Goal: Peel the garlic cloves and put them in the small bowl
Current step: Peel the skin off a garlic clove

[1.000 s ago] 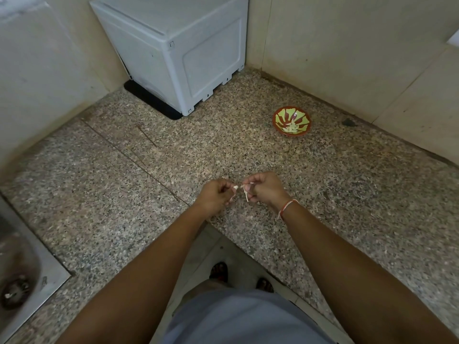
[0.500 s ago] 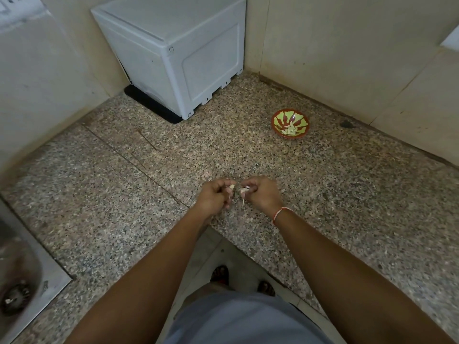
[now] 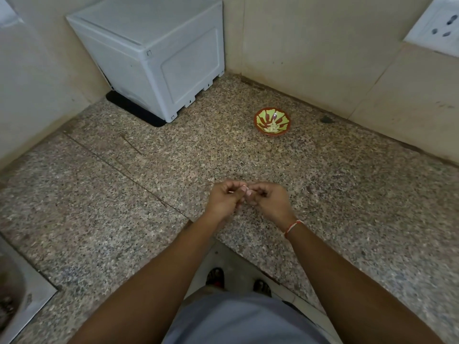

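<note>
Over the middle of the speckled granite counter, my left hand and my right hand meet fingertip to fingertip. Both have curled fingers and pinch a small garlic clove between them; only a pale sliver of it shows. The small bowl, red-brown outside with a green and red pattern inside, stands farther back and to the right, near the wall. A few pale peeled cloves lie in it.
A white plastic box on a black mat fills the back left corner. A steel sink is sunk into the counter at the near left. Tiled walls close the back and right, with a wall socket at top right.
My hands have drawn together: the gap with loose skin strips between them one second ago has closed and the fingertips now touch. The view has shifted a little. The bowl has not moved.
</note>
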